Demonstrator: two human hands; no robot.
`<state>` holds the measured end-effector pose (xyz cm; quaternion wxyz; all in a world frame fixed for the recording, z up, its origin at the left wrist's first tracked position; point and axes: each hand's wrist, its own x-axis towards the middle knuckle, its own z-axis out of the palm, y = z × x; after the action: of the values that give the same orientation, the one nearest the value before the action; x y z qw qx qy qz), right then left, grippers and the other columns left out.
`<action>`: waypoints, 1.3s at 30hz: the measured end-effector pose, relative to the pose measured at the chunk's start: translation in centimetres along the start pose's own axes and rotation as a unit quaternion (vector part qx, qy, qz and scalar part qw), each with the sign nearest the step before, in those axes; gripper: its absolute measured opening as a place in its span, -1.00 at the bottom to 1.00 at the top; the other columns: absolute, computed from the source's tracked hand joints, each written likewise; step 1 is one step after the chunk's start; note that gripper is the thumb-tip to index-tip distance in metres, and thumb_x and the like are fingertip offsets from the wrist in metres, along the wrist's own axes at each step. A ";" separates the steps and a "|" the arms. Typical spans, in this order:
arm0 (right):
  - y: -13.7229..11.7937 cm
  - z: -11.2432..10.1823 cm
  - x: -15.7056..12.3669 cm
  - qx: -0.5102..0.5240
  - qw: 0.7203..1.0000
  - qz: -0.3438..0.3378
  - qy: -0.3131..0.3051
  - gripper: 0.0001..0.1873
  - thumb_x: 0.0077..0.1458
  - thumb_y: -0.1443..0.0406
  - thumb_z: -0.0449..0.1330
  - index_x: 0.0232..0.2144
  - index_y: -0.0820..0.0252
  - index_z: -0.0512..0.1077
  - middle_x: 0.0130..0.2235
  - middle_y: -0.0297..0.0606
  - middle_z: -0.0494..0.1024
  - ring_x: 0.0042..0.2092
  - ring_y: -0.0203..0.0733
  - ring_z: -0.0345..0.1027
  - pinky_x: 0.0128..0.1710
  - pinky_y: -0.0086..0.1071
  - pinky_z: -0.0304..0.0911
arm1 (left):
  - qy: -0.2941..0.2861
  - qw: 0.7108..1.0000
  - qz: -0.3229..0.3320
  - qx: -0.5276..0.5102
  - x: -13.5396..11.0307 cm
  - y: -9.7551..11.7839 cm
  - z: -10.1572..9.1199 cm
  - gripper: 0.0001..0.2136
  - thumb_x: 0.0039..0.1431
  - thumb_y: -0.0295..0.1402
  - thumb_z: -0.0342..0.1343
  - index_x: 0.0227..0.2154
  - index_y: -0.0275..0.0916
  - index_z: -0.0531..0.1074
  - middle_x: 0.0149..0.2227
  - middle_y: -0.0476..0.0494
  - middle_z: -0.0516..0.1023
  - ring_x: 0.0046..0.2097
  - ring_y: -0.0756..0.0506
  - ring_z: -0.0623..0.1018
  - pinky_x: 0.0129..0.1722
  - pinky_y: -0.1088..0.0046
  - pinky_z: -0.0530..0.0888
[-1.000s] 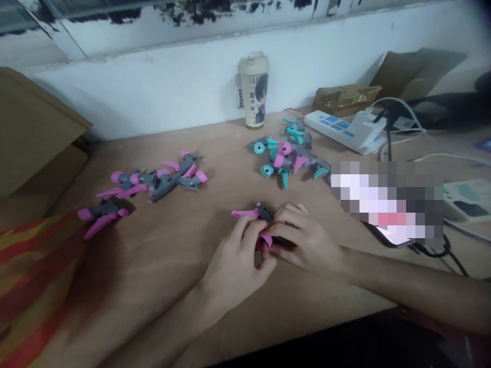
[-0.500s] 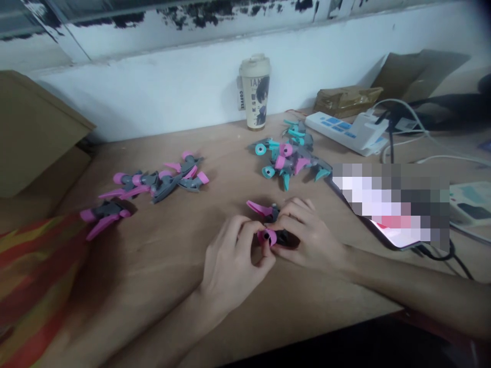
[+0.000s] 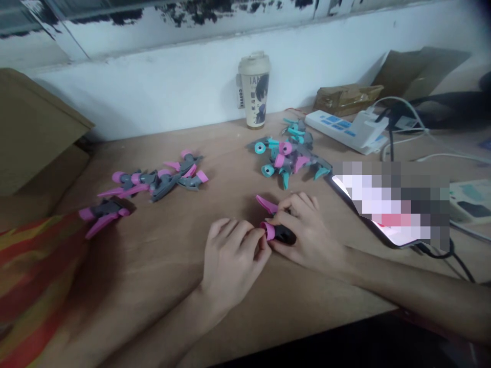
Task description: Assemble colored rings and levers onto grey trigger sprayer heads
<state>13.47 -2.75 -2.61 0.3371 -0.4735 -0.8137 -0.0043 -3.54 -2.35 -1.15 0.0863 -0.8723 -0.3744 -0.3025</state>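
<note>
My right hand (image 3: 307, 230) is closed around a pink-and-dark-grey plastic piece (image 3: 284, 235), which looks like a trigger spray head. Its pink ring-shaped end (image 3: 269, 231) faces left, and a pink lever (image 3: 266, 204) sticks out beyond my fingers. At the ring's open end, my left hand (image 3: 232, 255) has thumb and fingertips pinched together. Whatever lies between those fingertips is hidden or too small to name. Similar pink-and-grey spray heads (image 3: 164, 184) lie in a loose row to the left, with one more (image 3: 105, 212) nearer me. A pile of teal, pink and grey ones (image 3: 287, 158) lies behind my hands.
A lidded cup (image 3: 256, 94) stands by the wall. At right are a power strip (image 3: 341, 130) with cables, a taped cardboard parcel (image 3: 347, 99) and a phone (image 3: 383, 220), partly pixelated. A cardboard box (image 3: 34, 133) and red-yellow cloth (image 3: 34, 281) are at left.
The ring end has turned from facing me to facing left. My left fingers have drawn together and moved slightly left, showing more of the dark body.
</note>
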 end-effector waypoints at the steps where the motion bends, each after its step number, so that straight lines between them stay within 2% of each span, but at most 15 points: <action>1: -0.1 0.0 0.0 0.001 1.000 0.000 0.003 -0.88 -0.06 0.32 0.24 -0.40 0.27 0.44 -0.25 -0.13 0.38 -0.17 -0.07 0.20 -0.21 -0.22 0.04 | -0.001 1.000 0.002 0.001 0.0 0.1 0.0 -0.88 0.06 -0.50 0.06 -0.53 -0.24 0.43 -0.53 0.02 0.45 -0.44 -0.01 0.42 -0.23 0.36 0.29; 4: -0.1 0.1 -0.1 0.011 1.000 -0.003 0.009 -0.88 -0.07 0.33 0.24 -0.40 0.26 0.43 -0.18 -0.11 0.38 -0.13 -0.05 0.20 -0.18 -0.20 0.06 | -0.002 1.000 0.001 0.008 0.0 0.1 -0.2 -0.86 0.06 -0.50 0.06 -0.56 -0.24 0.41 -0.55 0.03 0.44 -0.46 0.00 0.41 -0.24 0.36 0.27; 7: 0.0 0.1 -0.3 0.022 1.000 -0.001 0.012 -0.85 -0.08 0.32 0.27 -0.39 0.25 0.42 -0.18 -0.12 0.39 -0.12 -0.05 0.22 -0.17 -0.19 0.10 | 0.001 0.999 -0.022 0.030 0.2 -1.2 -0.4 -0.85 0.05 -0.48 0.06 -0.59 -0.23 0.41 -0.55 0.03 0.45 -0.45 -0.01 0.43 -0.24 0.34 0.25; 9: 0.1 0.1 -0.4 0.036 0.999 0.007 0.019 -0.83 -0.07 0.28 0.28 -0.39 0.24 0.41 -0.19 -0.14 0.41 -0.14 -0.06 0.25 -0.16 -0.16 0.14 | 0.005 0.997 -0.069 0.038 0.5 -2.5 -0.6 -0.87 0.03 -0.47 0.08 -0.58 -0.21 0.42 -0.55 0.03 0.46 -0.42 -0.04 0.44 -0.25 0.33 0.25; 11: 0.3 -0.1 -0.5 0.066 0.997 0.019 0.025 -0.80 -0.05 0.23 0.28 -0.36 0.21 0.41 -0.20 -0.15 0.42 -0.13 -0.07 0.27 -0.14 -0.14 0.19 | -0.003 0.990 -0.138 -0.019 0.8 -3.7 -0.9 -0.90 0.01 -0.47 0.09 -0.57 -0.21 0.43 -0.54 0.04 0.45 -0.42 -0.03 0.44 -0.28 0.37 0.29; 14: 0.5 -0.4 -0.5 0.135 0.990 0.041 0.021 -0.75 -0.01 0.19 0.27 -0.26 0.16 0.42 -0.16 -0.17 0.42 -0.09 -0.09 0.31 -0.09 -0.15 0.26 | -0.059 0.951 -0.223 -0.207 1.1 -4.2 -1.4 -0.90 0.07 -0.44 0.06 -0.51 -0.23 0.42 -0.52 0.03 0.44 -0.45 0.01 0.44 -0.40 0.49 0.34; 17: 0.8 -0.6 -0.4 0.196 0.979 0.056 0.007 -0.69 -0.03 0.17 0.28 -0.20 0.11 0.43 -0.12 -0.19 0.43 -0.07 -0.10 0.34 -0.06 -0.15 0.30 | -0.118 0.896 -0.254 -0.344 1.5 -3.2 -1.9 -0.85 0.14 -0.39 0.01 -0.49 -0.25 0.42 -0.58 0.03 0.39 -0.50 0.03 0.41 -0.51 0.55 0.34; 20: 1.0 -0.7 -0.4 0.245 0.968 0.055 -0.008 -0.65 -0.05 0.17 0.30 -0.17 0.08 0.43 -0.07 -0.19 0.42 -0.03 -0.09 0.35 -0.03 -0.13 0.31 | -0.154 0.866 -0.254 -0.401 1.7 -2.1 -2.1 -0.85 0.11 -0.41 0.03 -0.52 -0.26 0.42 -0.61 0.03 0.36 -0.54 0.05 0.37 -0.55 0.58 0.33; 25: 1.0 -0.8 -0.5 0.280 0.958 0.052 -0.021 -0.64 -0.06 0.23 0.32 -0.16 0.11 0.43 -0.03 -0.16 0.38 0.03 -0.10 0.31 0.02 -0.16 0.28 | -0.180 0.849 -0.259 -0.423 1.4 -1.6 -1.8 -0.86 0.08 -0.43 0.04 -0.55 -0.27 0.42 -0.57 -0.01 0.39 -0.52 0.04 0.36 -0.56 0.57 0.30; 28: 1.0 -0.8 -0.5 0.291 0.956 0.044 -0.020 -0.64 -0.06 0.24 0.32 -0.15 0.13 0.43 -0.03 -0.15 0.38 0.02 -0.12 0.31 0.01 -0.20 0.28 | -0.180 0.854 -0.262 -0.413 1.2 -1.6 -1.7 -0.85 0.09 -0.41 0.05 -0.55 -0.27 0.40 -0.58 0.01 0.35 -0.52 0.05 0.33 -0.56 0.57 0.28; 30: 1.0 -0.8 -0.6 0.297 0.954 0.042 -0.022 -0.63 -0.06 0.25 0.32 -0.14 0.13 0.43 -0.02 -0.15 0.38 0.02 -0.12 0.31 0.01 -0.20 0.28 | -0.169 0.869 -0.251 -0.392 1.0 -1.4 -1.7 -0.84 0.10 -0.39 0.06 -0.57 -0.26 0.36 -0.61 0.06 0.27 -0.56 0.07 0.27 -0.60 0.59 0.22; 34: 1.1 -0.7 -0.6 0.314 0.948 0.051 -0.027 -0.62 -0.05 0.23 0.31 -0.13 0.09 0.42 -0.01 -0.16 0.38 0.02 -0.09 0.32 -0.03 -0.18 0.32 | -0.089 0.933 -0.204 -0.284 0.4 -0.8 -1.7 -0.87 0.02 -0.43 0.13 -0.56 -0.25 0.31 -0.63 0.12 0.14 -0.59 0.10 0.22 -0.63 0.61 0.18; 37: 1.2 -0.6 -0.7 0.318 0.947 0.047 -0.028 -0.62 -0.05 0.23 0.31 -0.12 0.07 0.42 -0.01 -0.16 0.37 0.02 -0.09 0.32 -0.03 -0.16 0.32 | -0.026 0.964 -0.141 -0.225 -0.1 -0.5 -1.7 -0.91 0.01 -0.47 0.15 -0.50 -0.23 0.33 -0.60 0.12 0.20 -0.56 0.10 0.29 -0.57 0.60 0.25; 39: 1.2 -0.5 -0.7 0.317 0.947 0.043 -0.029 -0.61 -0.06 0.24 0.32 -0.12 0.08 0.43 -0.01 -0.16 0.36 0.02 -0.09 0.32 -0.02 -0.16 0.31 | -0.019 0.969 -0.099 -0.225 -0.3 -0.5 -1.7 -0.93 0.03 -0.49 0.13 -0.40 -0.23 0.37 -0.56 0.10 0.27 -0.52 0.09 0.35 -0.51 0.59 0.32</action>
<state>14.95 -2.79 -2.97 0.4463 -0.3768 -0.7611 0.2821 -4.83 -2.82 0.02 -0.1500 -0.8337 -0.3824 -0.3692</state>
